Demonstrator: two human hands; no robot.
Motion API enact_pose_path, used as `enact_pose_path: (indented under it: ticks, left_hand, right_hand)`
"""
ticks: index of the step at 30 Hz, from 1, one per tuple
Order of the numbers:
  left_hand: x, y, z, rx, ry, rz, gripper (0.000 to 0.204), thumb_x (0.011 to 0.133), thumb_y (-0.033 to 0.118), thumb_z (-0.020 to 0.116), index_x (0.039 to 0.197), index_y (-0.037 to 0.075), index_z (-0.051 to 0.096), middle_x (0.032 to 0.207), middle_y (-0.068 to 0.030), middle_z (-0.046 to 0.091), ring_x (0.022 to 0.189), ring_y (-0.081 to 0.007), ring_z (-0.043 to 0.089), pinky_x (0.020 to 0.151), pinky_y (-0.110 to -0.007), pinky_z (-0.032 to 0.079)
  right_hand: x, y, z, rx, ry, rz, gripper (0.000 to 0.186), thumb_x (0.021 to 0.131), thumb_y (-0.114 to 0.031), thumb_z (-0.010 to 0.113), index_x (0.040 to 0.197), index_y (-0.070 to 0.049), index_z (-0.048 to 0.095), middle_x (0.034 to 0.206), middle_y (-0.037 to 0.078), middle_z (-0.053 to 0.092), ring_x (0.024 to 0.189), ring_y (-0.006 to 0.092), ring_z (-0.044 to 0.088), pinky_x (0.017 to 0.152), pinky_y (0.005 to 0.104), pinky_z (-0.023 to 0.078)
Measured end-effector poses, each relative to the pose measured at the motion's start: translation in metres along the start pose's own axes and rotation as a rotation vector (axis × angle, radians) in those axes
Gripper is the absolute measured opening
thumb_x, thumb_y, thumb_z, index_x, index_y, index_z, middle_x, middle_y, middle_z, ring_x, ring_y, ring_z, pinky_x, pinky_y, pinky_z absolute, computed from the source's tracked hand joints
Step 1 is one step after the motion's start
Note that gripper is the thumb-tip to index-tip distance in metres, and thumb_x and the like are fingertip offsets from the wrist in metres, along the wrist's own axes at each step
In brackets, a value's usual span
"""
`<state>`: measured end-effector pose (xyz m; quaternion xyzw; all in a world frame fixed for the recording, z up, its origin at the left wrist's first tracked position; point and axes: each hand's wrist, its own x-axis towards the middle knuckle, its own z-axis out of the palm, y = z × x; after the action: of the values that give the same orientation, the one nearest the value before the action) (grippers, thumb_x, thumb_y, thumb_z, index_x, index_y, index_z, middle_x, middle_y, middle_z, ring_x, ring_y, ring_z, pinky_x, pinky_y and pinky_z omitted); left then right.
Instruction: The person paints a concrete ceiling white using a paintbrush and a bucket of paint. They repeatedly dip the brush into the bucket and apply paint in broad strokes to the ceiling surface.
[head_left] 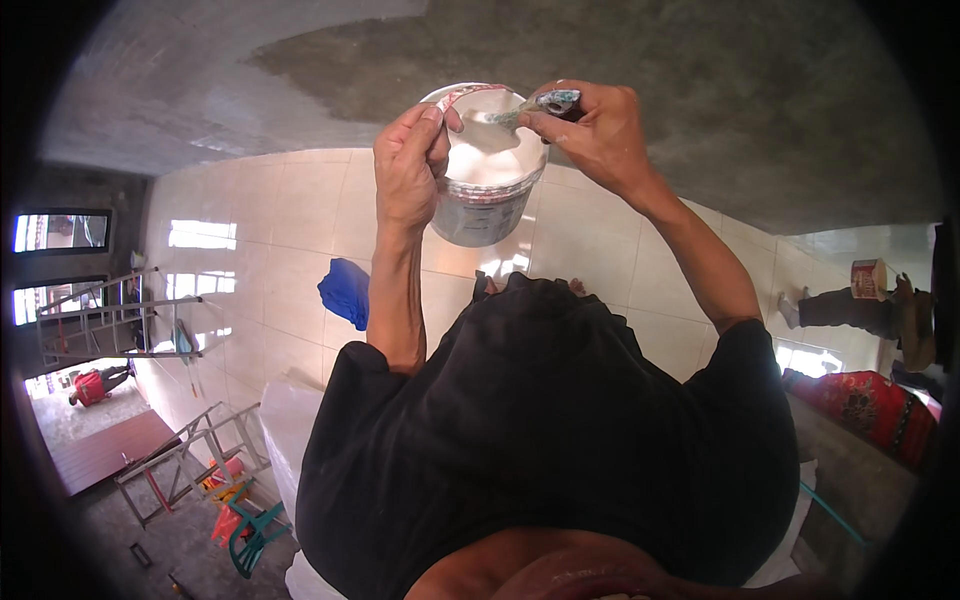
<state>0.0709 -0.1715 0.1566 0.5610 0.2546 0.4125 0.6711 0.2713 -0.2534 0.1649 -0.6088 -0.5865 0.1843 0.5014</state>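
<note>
My left hand (408,165) grips the rim and side of a small white plastic bucket (485,205) filled with white paste, holding it up in front of a grey wall. My right hand (598,132) is closed on the handle of a paste-smeared tool (545,103), whose tip reaches over the bucket's open top into the white paste. Both forearms rise from my black shirt (545,440).
Cream floor tiles (270,240) lie below, with a blue cloth (346,290) on them. Metal ladders or frames (190,455) and coloured plastic items lie at lower left. Another person (865,310) sits at the right near a red patterned cloth (865,405).
</note>
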Motion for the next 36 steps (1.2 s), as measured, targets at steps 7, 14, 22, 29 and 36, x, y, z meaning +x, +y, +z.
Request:
enact_pose_path:
  ticks: [7,14,22,29,36]
  left_hand:
    - [0.004,-0.001,0.004,0.001,0.017,0.005,0.026,0.098,0.020,0.045,0.086,0.003,0.061,0.054,0.0093,0.033,0.046,-0.0016,0.022,0.043,-0.022,0.016]
    - [0.000,-0.001,0.001,-0.002,0.032,-0.020,0.027,0.098,0.019,0.045,0.084,0.002,0.061,0.055,0.0089,0.034,0.047,-0.0014,0.023,0.043,-0.021,0.016]
    - [-0.005,0.004,0.002,0.047,0.024,-0.017,0.028,0.099,0.019,0.044,0.085,0.002,0.061,0.055,0.0091,0.032,0.047,-0.0014,0.022,0.043,-0.022,0.016]
    - [-0.005,0.008,0.003,0.027,-0.003,0.046,0.027,0.099,0.022,0.045,0.087,0.002,0.059,0.055,0.0093,0.032,0.046,-0.0016,0.023,0.041,-0.022,0.018]
    - [0.001,0.005,0.004,0.012,-0.023,0.054,0.026,0.099,0.022,0.046,0.087,0.002,0.059,0.055,0.0095,0.032,0.046,-0.0012,0.023,0.040,-0.021,0.016]
  right_hand:
    - [0.016,0.011,0.007,0.368,-0.196,0.306,0.016,0.078,-0.010,0.075,0.083,0.004,0.068,0.070,0.006,0.067,0.057,0.0107,0.060,0.056,0.0237,0.047]
    - [0.003,0.014,0.008,0.157,-0.067,0.134,0.018,0.079,-0.012,0.075,0.089,0.002,0.070,0.075,0.008,0.070,0.060,0.0118,0.063,0.056,0.0247,0.050]
    - [0.004,0.028,0.021,-0.399,0.074,-0.435,0.020,0.075,-0.014,0.077,0.089,-0.001,0.069,0.080,0.012,0.070,0.059,0.0222,0.066,0.052,0.0297,0.051]
    - [-0.005,0.012,0.023,-0.361,0.177,-0.470,0.016,0.073,-0.011,0.077,0.085,-0.003,0.069,0.078,0.012,0.069,0.058,0.0213,0.065,0.051,0.0293,0.049]
    - [-0.001,0.000,0.017,0.211,0.057,0.112,0.017,0.078,-0.011,0.076,0.083,0.003,0.069,0.068,0.006,0.069,0.054,0.0103,0.061,0.049,0.0241,0.045]
